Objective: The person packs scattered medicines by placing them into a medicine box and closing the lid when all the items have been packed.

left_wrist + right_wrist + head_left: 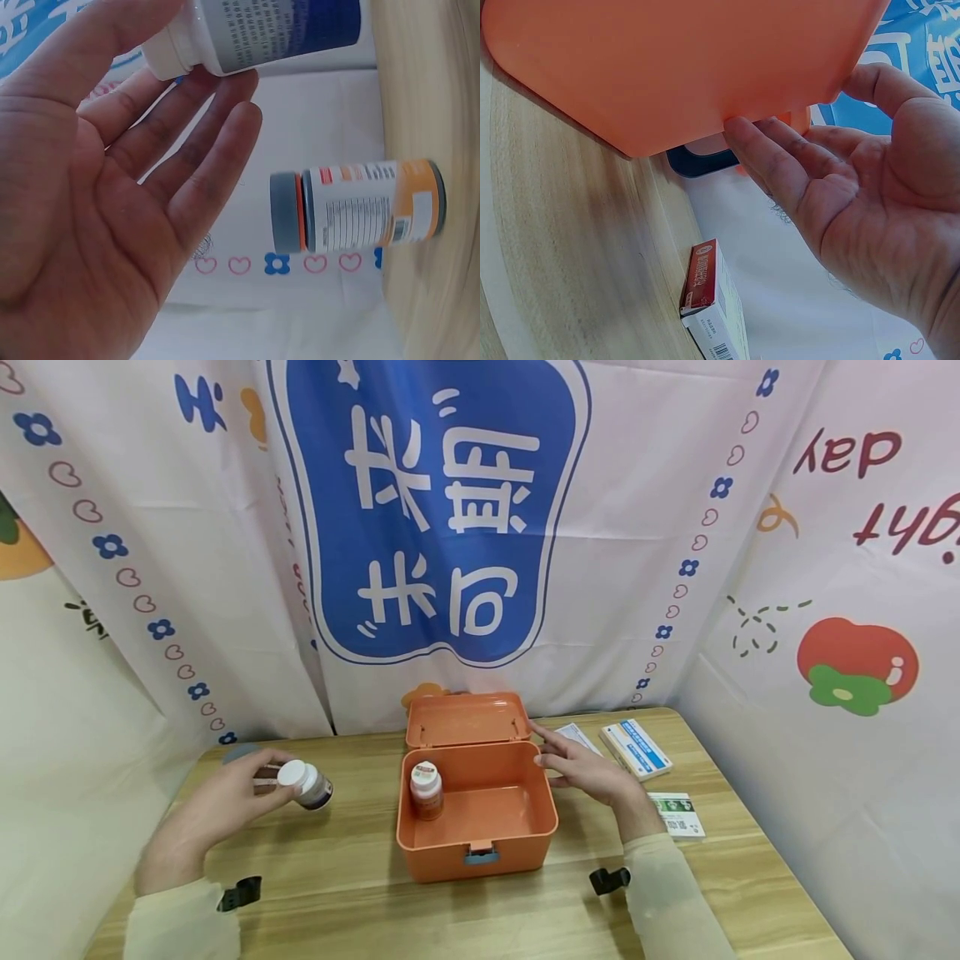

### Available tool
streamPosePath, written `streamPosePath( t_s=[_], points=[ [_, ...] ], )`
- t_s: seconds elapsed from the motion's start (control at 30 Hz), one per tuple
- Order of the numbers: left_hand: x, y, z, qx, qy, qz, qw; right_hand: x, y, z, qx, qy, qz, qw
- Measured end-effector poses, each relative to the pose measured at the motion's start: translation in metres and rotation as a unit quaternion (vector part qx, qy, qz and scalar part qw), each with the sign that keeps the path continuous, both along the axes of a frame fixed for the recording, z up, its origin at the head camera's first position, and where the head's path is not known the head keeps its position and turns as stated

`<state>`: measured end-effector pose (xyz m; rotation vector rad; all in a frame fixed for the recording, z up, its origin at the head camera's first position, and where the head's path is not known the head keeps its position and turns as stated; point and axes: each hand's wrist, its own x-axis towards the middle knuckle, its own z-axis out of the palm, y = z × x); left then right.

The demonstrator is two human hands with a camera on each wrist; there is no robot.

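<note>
The left hand (pixel 242 783) pinched a white bottle (pixel 307 785) between thumb and fingers, to the left of the orange box (pixel 517 860). This bottle, I saw, was tilted, its cap to the left, its base toward the right and near side. The right hand (pixel 581 768), with loosely extended fingers, only touched the far right corner of the box, so the box lay between it and the bottle.
</note>
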<state>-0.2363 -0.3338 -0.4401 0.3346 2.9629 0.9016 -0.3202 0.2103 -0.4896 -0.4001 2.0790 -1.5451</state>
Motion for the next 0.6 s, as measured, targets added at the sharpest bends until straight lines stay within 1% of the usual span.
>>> streamPosePath(
  t_s=[0.1,0.37,0.6],
  points=[
    [-0.001,0.006,0.002,0.005,0.01,-0.003,0.9999,0.0,0.0,0.0,0.0,0.0,-0.001,1.0],
    [-0.003,0.023,0.005,0.024,0.018,-0.007,0.9995,0.001,-0.001,0.001,0.001,0.0,-0.002,1.0],
    [-0.006,0.038,0.006,0.036,0.045,-0.013,0.9983,0.002,-0.001,0.001,0.0,0.0,0.0,1.0]
  ],
)
